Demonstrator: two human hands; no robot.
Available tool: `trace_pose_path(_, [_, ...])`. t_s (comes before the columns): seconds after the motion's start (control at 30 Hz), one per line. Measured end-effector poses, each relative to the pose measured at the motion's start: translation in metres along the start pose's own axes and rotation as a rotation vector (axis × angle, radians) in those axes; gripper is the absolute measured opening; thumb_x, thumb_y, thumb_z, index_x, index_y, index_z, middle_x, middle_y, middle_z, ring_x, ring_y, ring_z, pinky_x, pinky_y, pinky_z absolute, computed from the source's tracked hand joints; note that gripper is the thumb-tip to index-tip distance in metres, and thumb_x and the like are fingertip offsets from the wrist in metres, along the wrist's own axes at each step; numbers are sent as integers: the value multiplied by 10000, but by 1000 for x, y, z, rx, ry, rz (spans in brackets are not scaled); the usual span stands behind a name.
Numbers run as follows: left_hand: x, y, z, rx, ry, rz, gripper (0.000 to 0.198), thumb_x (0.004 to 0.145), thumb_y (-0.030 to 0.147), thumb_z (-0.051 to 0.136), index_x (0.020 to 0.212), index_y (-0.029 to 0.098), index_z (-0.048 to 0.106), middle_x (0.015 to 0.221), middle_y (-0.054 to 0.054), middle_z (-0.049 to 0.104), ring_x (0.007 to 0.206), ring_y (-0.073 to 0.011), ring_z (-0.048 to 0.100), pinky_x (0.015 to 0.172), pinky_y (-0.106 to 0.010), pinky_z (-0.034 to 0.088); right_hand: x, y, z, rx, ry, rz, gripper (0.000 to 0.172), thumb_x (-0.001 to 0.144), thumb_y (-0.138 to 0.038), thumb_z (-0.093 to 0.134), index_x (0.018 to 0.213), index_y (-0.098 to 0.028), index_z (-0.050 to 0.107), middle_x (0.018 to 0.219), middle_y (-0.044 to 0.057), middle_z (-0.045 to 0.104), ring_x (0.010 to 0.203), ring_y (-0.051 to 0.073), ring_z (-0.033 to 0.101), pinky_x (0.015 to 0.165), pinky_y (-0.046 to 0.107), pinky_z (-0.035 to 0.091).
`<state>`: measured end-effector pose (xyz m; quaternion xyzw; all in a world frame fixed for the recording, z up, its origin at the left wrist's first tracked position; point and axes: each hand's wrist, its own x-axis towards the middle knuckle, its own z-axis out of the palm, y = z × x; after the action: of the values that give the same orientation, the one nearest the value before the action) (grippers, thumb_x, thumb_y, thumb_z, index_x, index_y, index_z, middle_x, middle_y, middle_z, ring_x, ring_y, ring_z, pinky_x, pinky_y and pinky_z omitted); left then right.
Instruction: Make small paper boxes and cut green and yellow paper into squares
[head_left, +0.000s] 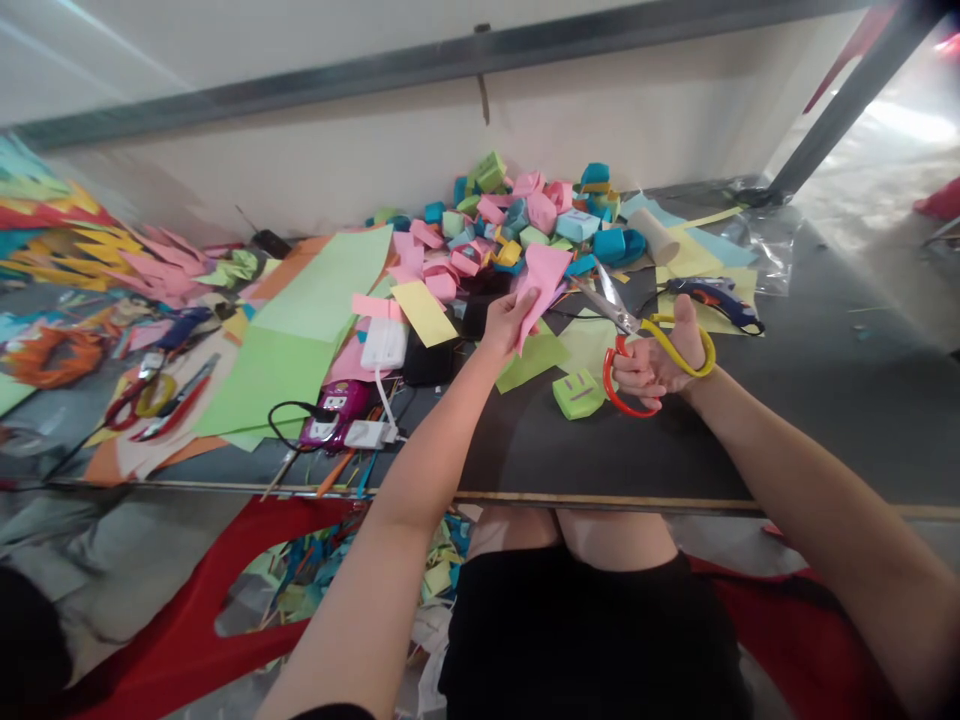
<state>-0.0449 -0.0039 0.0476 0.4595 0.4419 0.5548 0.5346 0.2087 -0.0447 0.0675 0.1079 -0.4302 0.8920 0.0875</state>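
My left hand (507, 322) pinches a pink sheet of paper (543, 278) and holds it up above the dark table (787, 400). My right hand (660, 362) grips a pair of scissors (637, 335) with one red and one yellow handle; the blades are parted and point up-left toward the pink paper without touching it. A small green folded paper box (577, 392) lies on the table between my two hands. Behind them is a heap of several folded paper boxes (525, 215) in pink, green and blue.
Large green sheets (300, 330) and pink and yellow scraps cover the left of the table. A power strip with white plugs (352, 410) sits near the front edge. A glue gun (716, 298) lies at the right. More scissors (161, 392) lie far left. Scraps litter the floor.
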Motion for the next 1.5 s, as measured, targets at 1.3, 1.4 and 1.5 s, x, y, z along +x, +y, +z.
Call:
trace_pose_path(1.3, [-2, 1, -2, 9, -52, 37, 661, 645, 771, 850, 571, 194, 538, 416, 53, 480, 366, -55, 394, 402, -213, 265, -2, 5, 1, -244, 153, 85, 939, 754, -1051, 121, 943, -208, 488, 791, -33, 394, 569, 122, 432, 607, 384, 598])
trace_pose_path(1.4, [-3, 2, -3, 54, -52, 35, 636, 669, 750, 854, 591, 188, 566, 461, 40, 507, 396, -66, 416, 412, -227, 266, -4, 1, 2, -343, 257, 139, 987, 702, -1082, 104, 923, -211, 510, 767, -30, 402, 547, 115, 416, 563, 348, 582])
trace_pose_path(1.5, [-3, 5, -4, 118, -16, 83, 579, 722, 629, 891, 590, 187, 540, 513, 53, 460, 461, -70, 426, 441, -231, 253, -9, -4, 2, -420, 314, 174, 1034, 667, -1098, 85, 909, -198, 533, 750, -16, 430, 532, 113, 404, 535, 338, 567])
